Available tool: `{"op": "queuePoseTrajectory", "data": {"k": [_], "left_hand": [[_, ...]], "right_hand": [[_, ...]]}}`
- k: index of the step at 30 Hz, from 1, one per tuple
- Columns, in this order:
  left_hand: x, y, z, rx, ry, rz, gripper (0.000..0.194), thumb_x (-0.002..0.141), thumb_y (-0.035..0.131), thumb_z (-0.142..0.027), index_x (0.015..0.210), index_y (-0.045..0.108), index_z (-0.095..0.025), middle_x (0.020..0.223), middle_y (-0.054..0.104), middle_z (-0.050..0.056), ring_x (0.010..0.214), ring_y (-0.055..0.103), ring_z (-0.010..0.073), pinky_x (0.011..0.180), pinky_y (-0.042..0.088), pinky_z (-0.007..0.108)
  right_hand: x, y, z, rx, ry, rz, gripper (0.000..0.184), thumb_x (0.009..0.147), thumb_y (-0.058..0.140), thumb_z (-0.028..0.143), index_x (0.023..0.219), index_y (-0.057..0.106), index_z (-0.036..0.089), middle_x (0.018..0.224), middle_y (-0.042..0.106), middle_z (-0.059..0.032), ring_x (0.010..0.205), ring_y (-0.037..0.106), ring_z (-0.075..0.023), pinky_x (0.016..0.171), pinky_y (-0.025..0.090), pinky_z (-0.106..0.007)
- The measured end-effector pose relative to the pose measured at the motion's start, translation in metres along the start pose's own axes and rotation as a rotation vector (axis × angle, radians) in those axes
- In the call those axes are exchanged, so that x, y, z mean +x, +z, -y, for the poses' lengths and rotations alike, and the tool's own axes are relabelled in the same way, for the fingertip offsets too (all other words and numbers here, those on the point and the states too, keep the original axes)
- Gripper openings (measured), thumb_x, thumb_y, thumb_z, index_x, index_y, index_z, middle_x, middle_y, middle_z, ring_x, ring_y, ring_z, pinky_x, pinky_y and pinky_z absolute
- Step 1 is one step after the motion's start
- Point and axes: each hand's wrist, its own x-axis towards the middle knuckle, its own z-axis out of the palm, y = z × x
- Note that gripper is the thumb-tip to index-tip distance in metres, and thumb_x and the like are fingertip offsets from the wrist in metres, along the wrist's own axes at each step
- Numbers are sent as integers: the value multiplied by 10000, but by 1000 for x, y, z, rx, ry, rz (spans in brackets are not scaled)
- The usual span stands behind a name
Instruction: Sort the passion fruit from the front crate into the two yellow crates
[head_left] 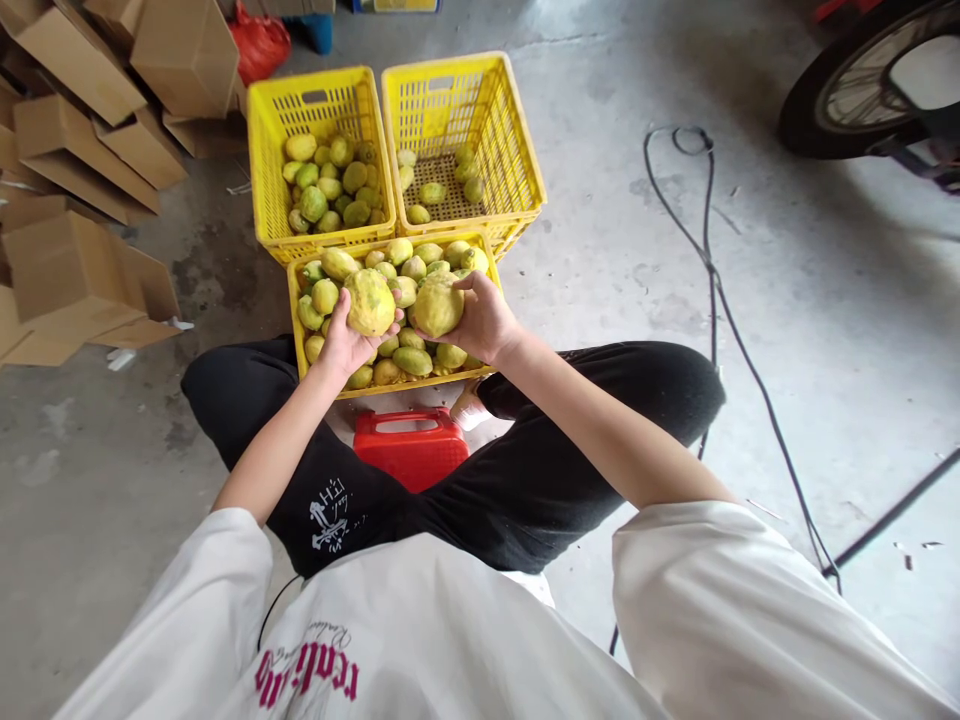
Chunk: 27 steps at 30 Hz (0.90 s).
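Note:
My left hand (346, 345) is closed round a large, bumpy yellow lemon (370, 302). In my right hand (484, 322) is another greenish-yellow lemon (439, 305), gripped from its right side. Both lemons are held up side by side, a small gap apart, over the near yellow crate (390, 388). That crate is filled with yellow and green lemons (412, 361), some of them hidden behind my hands.
Behind stand two more yellow crates: the left one (262, 190) holds many lemons, the right one (517, 150) only several. A red plastic stool (412, 455) sits between my legs. Cardboard boxes (75, 260) lie left; a black cable (712, 270) and a wheel (817, 110) are right.

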Motion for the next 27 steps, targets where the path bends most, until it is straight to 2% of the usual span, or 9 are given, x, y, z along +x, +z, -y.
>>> {"op": "queuePoseTrajectory", "data": {"k": [2,4,7,9,12,15,19,23,27], "left_hand": [[0,2,-2,-2,3,-24,575,1193,204,-546,1384,679,-284,1235,824,108,1365,786,290,944,710,401],[-1,4,-4,-7,12,-37,570,1187,222,-549,1359,689,-270,1198,833,108,1407,773,299,969,701,396],[-5,5,-5,-24,30,-12,559,1154,310,-583,1419,684,-263,1237,857,111,1491,727,345,1071,678,435],[-7,5,-6,-41,35,10,546,1144,324,-538,1471,669,-269,1271,865,108,1516,713,354,1112,665,455],[-10,7,-7,-53,36,23,554,1149,263,-433,1507,656,-277,1285,860,105,1507,732,335,1075,689,463],[-11,9,-7,-48,47,26,582,1159,225,-394,1518,662,-255,1333,843,124,1506,741,325,1013,714,430],[-8,5,-5,-42,40,-23,539,1180,284,-442,1531,662,-285,1362,831,113,1494,756,331,968,728,400],[-4,-2,-3,-31,7,-40,508,1176,390,-542,1558,639,-319,1410,815,101,1482,764,355,964,734,414],[-5,-1,-3,-19,24,-42,504,1172,359,-508,1522,649,-290,1389,824,114,1496,751,341,985,724,397]], "right_hand": [[1,-1,-2,3,-14,-20,328,933,762,500,1175,644,313,1060,790,-53,1158,796,-342,996,728,-553],[3,0,-3,1,-32,-52,346,922,801,484,1191,649,327,1051,787,-35,1140,808,-331,971,738,-542],[4,4,-5,-8,-49,-90,334,938,827,469,1190,658,329,1045,783,-18,1109,813,-299,939,744,-497],[4,6,-4,-13,-50,-105,301,970,825,476,1170,664,320,1034,778,-13,1089,804,-276,919,739,-459],[2,8,-2,-3,-49,-117,258,1015,819,476,1117,652,309,993,766,-7,1045,778,-255,898,721,-424],[2,9,-1,20,-56,-108,210,1026,811,394,1091,632,306,944,758,-4,1014,764,-250,910,712,-416],[1,11,-2,28,-29,-122,159,1030,775,354,1064,632,294,923,739,-1,973,772,-238,907,710,-403],[1,11,-3,3,-12,-121,232,976,837,392,1072,647,300,962,766,-16,1017,789,-271,888,716,-425],[3,8,-3,-24,-27,-91,296,935,850,420,1146,671,315,996,790,-21,1069,805,-285,873,722,-419]]}}
